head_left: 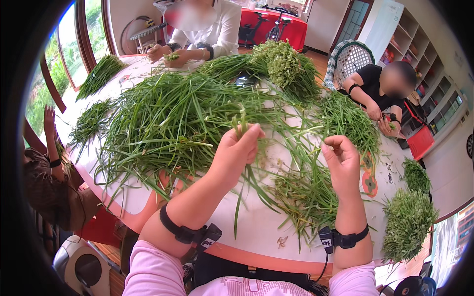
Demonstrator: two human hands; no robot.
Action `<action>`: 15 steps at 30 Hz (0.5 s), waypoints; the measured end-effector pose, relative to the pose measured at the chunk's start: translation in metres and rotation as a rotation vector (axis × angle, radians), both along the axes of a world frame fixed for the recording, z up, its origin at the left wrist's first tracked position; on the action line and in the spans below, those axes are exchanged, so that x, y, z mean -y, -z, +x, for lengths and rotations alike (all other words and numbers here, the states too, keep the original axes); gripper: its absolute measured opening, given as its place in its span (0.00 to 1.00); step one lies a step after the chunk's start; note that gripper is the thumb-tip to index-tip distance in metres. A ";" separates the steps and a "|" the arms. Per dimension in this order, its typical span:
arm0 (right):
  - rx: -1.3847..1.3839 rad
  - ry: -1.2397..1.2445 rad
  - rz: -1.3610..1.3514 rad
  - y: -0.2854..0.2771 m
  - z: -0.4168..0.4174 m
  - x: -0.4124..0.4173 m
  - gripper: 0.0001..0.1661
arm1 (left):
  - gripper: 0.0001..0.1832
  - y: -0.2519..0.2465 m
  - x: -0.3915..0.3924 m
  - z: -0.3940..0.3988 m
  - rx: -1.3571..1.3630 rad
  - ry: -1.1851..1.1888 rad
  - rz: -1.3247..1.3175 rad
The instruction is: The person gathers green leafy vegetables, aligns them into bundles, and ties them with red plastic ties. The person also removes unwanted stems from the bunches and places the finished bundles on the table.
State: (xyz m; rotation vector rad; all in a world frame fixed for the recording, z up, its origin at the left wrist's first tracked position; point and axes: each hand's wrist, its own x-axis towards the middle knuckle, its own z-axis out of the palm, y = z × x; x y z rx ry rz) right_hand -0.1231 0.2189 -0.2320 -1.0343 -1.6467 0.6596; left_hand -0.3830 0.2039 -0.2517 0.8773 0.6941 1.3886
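Note:
My left hand (239,144) is closed around a small bunch of green chives (242,120). Their pale cut ends stick up above the thumb, and long leaves hang below the fist. To its right, my right hand (342,155) is raised with thumb and forefinger close together. A pale stalk end lies at those fingertips, but whether they pinch it is unclear. Beneath my right hand is a loose heap of chives (307,192), partly yellowed. Beyond my left hand spreads a large pile of green chives (159,114).
A pale table (255,236) with an orange border carries everything. Bundled chives (283,66) stand at the back; another bundle (407,225) lies at the right edge. People sit at the back (222,26), right (383,85) and left (52,188); the first two handle chives.

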 end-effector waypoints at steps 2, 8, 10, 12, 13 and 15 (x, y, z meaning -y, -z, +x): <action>-0.034 -0.048 0.026 -0.002 -0.010 0.007 0.08 | 0.12 -0.005 0.004 0.003 -0.174 -0.051 0.054; 0.217 -0.151 0.270 -0.016 -0.037 0.032 0.07 | 0.18 -0.010 0.010 0.009 -0.306 0.006 0.200; 0.255 -0.200 0.274 -0.015 -0.042 0.035 0.07 | 0.18 -0.004 0.010 0.012 -0.340 -0.019 0.354; 0.299 -0.214 0.285 -0.011 -0.045 0.036 0.07 | 0.15 -0.002 0.006 0.012 -0.388 -0.096 0.476; 0.306 -0.198 0.272 -0.009 -0.045 0.036 0.07 | 0.14 -0.003 0.004 0.013 -0.410 -0.137 0.536; 0.316 -0.169 0.247 -0.006 -0.046 0.035 0.07 | 0.13 -0.009 0.012 0.007 -0.340 -0.132 0.383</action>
